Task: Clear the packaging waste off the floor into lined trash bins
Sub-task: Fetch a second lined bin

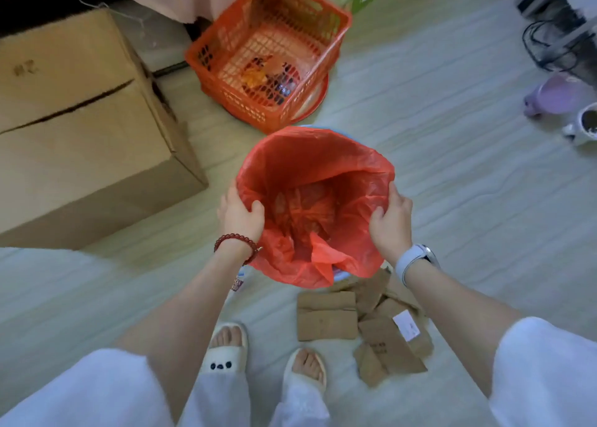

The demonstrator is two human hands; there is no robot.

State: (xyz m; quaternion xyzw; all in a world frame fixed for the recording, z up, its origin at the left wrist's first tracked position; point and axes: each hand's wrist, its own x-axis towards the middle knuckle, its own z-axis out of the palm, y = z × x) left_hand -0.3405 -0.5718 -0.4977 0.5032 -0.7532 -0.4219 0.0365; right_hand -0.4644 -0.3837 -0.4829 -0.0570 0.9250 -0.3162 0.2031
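Both hands on the red liner (315, 181) over the bin (339, 276). Left hand (240, 215) grips the liner's left edge, thumb inside, fingers curled over the rim. Right hand (392, 221) pinches the right edge the same way. Near side of the liner sags in a loose flap, not seated on the rim yet.

Liner looks thin, soft, slippery film; probably tears if yanked, so take it by the folded edge and stretch it evenly over the rim.

Waste: flattened cardboard pieces (365, 326) on the floor, just behind the bin, beside the slippers (227, 349). Light, fairly stiff, flat; should stack and lift by the edges, may need folding to fit.

Around: orange crate (271, 48) with a few wrappers just beyond the bin, big carton (80, 119) to the left, cables (549, 48) and purple stool (555, 95) far right. Nothing blocks the reach to the cardboard; feet stand close to it
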